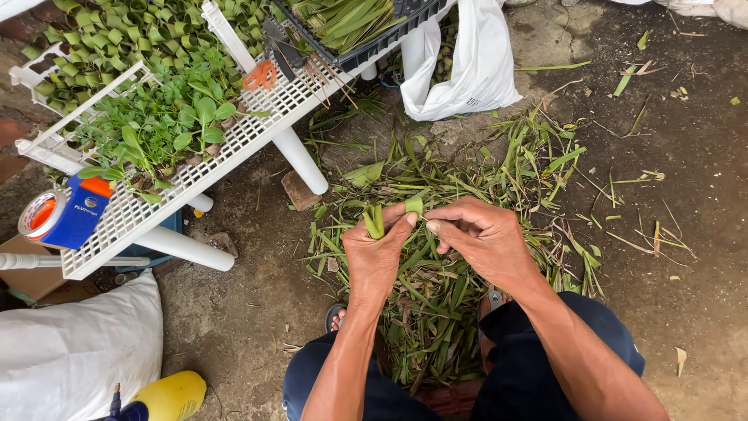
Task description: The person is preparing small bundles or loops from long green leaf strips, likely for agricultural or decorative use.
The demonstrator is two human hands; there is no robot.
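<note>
The left hand (377, 251) pinches a folded green leaf strip (375, 221) between thumb and fingers, its grip closed narrow on the strip, which stands up out of the fist. The right hand (485, 238) meets it from the other side, fingertips closed on a small folded piece of leaf (414, 205) just beside the left thumb; the two hands touch. Both are held above a heap of cut leaf scraps (436, 296) on the dirt floor (686, 257), between the person's knees. At the upper left stands a white slatted bench (234, 148), carrying seedlings (160, 125) in leaf cups, orange-handled scissors (259, 76) near its far edge, and a tape dispenser (64, 214) at its near left corner. A white plastic bag (467, 62) hangs beyond the bench's right end.
</note>
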